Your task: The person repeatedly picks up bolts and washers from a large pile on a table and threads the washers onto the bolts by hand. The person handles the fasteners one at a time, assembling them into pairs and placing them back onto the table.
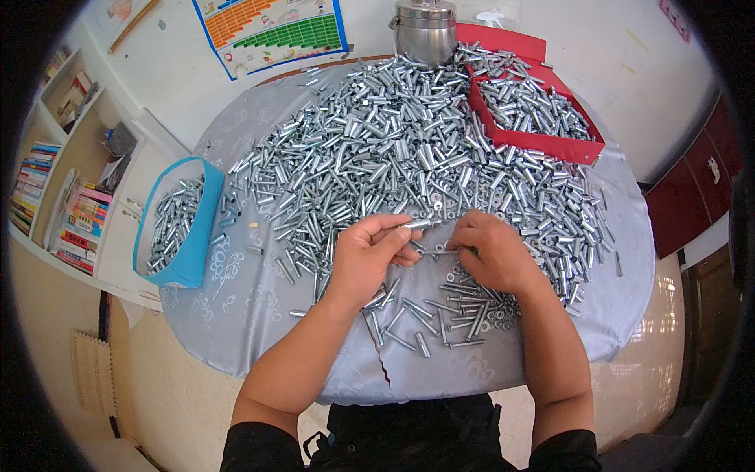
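Observation:
My left hand (370, 256) pinches a shiny metal sleeve (415, 225) between thumb and fingers, near the middle of the table. Just right of it, my right hand (495, 250) is closed, its fingers on a thin bolt (440, 252) that points toward my left hand. A washer seems to be on or beside that bolt; I cannot tell which. Beyond both hands spreads a large heap of metal sleeves (354, 149). Loose bolts (468, 315) and washers lie below my right hand, close to the table's front edge.
A blue open box (206, 228) of metal pieces sits at the table's left. The red box (543, 141) at the back right is full of similar pieces. Behind the heap stands a steel canister (425, 35). A grey cloth (259, 330) covers the round table; bookshelves (86, 149) are on the left.

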Demonstrator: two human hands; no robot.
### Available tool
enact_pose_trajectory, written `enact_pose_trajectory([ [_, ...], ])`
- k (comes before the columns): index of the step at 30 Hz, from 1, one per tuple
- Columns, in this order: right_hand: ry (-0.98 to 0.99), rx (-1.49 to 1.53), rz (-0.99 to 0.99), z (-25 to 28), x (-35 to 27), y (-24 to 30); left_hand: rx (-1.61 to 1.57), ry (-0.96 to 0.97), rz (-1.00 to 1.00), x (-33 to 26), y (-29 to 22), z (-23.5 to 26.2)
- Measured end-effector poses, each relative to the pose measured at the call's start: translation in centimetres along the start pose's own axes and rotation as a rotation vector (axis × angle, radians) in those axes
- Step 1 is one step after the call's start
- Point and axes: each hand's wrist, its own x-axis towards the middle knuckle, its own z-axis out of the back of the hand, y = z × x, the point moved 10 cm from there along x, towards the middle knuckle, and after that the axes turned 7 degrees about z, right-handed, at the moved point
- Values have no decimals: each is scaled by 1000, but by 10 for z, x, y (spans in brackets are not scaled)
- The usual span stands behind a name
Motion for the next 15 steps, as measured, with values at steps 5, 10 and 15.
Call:
enact_pose_trajectory([
  [5,-87,66,45,2,2,5,13,-2,0,-1,-3,4],
  [10,-86,37,40,-10,7,6,16,-6,1,0,-2,4],
  [15,-17,-8,9,-18,7,3,9,-1,-1,1,-1,3],
])
